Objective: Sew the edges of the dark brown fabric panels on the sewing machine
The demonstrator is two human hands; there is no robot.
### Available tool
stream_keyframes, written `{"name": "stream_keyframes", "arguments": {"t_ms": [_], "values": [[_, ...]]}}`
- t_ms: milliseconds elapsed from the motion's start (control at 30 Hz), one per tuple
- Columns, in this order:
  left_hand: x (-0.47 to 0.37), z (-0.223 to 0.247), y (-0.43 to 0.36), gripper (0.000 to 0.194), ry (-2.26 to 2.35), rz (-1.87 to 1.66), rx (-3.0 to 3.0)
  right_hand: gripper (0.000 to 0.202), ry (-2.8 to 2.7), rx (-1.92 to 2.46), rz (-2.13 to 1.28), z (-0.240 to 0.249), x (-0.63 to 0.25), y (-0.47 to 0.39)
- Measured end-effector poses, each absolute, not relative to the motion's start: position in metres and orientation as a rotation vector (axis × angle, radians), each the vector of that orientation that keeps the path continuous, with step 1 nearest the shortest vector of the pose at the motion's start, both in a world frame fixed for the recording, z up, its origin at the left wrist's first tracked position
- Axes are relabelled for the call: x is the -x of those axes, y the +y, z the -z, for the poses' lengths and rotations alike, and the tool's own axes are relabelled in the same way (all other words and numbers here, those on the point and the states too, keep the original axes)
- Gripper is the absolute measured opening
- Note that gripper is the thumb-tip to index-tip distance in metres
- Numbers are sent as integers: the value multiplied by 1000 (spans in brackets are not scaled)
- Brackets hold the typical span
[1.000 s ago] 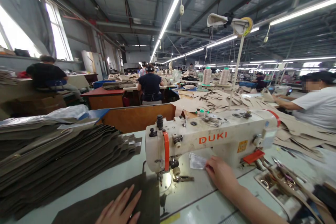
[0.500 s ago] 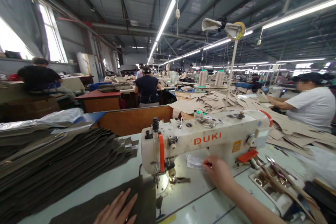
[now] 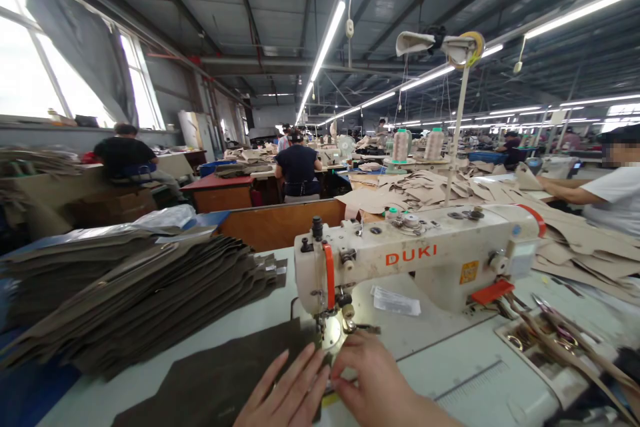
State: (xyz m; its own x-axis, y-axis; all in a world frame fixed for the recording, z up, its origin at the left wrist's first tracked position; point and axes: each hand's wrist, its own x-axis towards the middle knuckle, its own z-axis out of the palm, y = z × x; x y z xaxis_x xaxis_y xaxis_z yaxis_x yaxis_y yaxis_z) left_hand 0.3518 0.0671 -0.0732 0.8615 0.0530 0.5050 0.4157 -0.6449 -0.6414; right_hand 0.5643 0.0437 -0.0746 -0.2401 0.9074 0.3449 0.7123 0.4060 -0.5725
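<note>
A dark olive fabric piece (image 3: 215,373) lies flat on the sewing table, its right end close to the presser foot of the sewing machine (image 3: 415,247). Spread over that end is my left hand (image 3: 285,390), fingers stretched out and pressing down. My right hand (image 3: 373,373) is just beside it, in front of the needle plate (image 3: 332,332). Its thumb and fingertips are pinched together at the fabric's edge; a whitish bit shows there, too small to name. Behind it, a few clear plastic strips (image 3: 396,301) rest on the machine bed.
Stacked dark fabric pieces (image 3: 165,300) cover the left of the table. To the right stands a tray (image 3: 530,360) with scissors, rings and straps. Beige cut pieces (image 3: 415,190) pile up behind the machine. A co-worker in white (image 3: 613,197) sits at the far right.
My right hand has moved from the clear strips on the machine bed to the fabric edge beside my left hand. The view has turned somewhat to the left.
</note>
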Motion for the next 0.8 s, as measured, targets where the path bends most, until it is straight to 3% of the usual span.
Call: {"name": "stream_keyframes", "arguments": {"t_ms": [233, 400, 533, 800], "values": [[-335, 84, 83, 37, -562, 953, 2408, 16, -1944, 1352, -365, 80, -545, 48], [-312, 100, 98, 35, -675, 741, 2481, 36, -2299, 962, 17, 129, -551, 46], [-312, 106, 108, 40, -692, 562, 2586, 26, -2401, 815, 425, 157, -547, 48], [-334, 94, 99, 47, -788, 476, 2767, 30, -2493, 835, 402, 141, -548, 50]]}}
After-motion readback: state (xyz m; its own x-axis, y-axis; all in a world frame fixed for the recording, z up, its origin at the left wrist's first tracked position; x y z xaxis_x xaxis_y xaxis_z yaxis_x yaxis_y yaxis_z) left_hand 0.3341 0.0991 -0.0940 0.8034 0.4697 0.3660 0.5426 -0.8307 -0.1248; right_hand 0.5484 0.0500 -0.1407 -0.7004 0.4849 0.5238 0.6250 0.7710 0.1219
